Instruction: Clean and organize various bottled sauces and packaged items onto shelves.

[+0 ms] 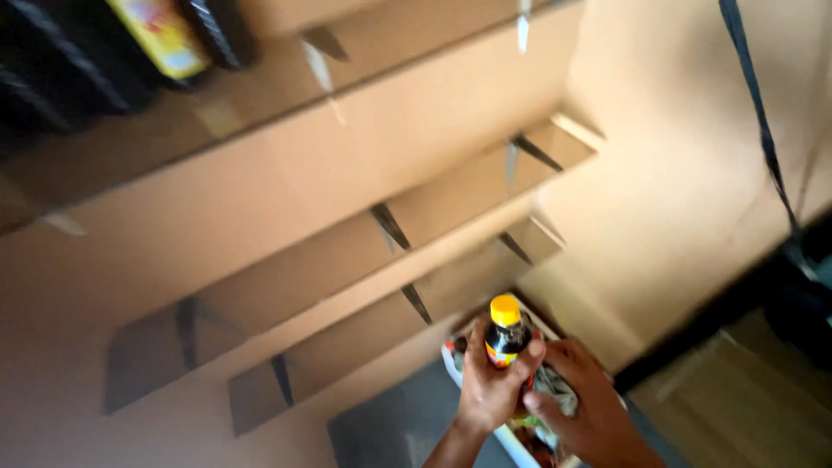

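Bare wooden shelves [347, 260] climb the tan wall ahead of us, with dark packages [78, 61] on the top shelf's left end. Our left hand [490, 390] grips a dark bottle [504, 340] with a yellow cap, above a white basket [507, 438]. Our right hand [585, 407] curls beside it, touching the bottle's lower part.

bottle [505, 334]: upright in the left hand [491, 388]
right hand [582, 407]: just right of the grip, touching the left hand
bin [452, 357]: below the grip
wall shelves [364, 251]: left of and above the grip
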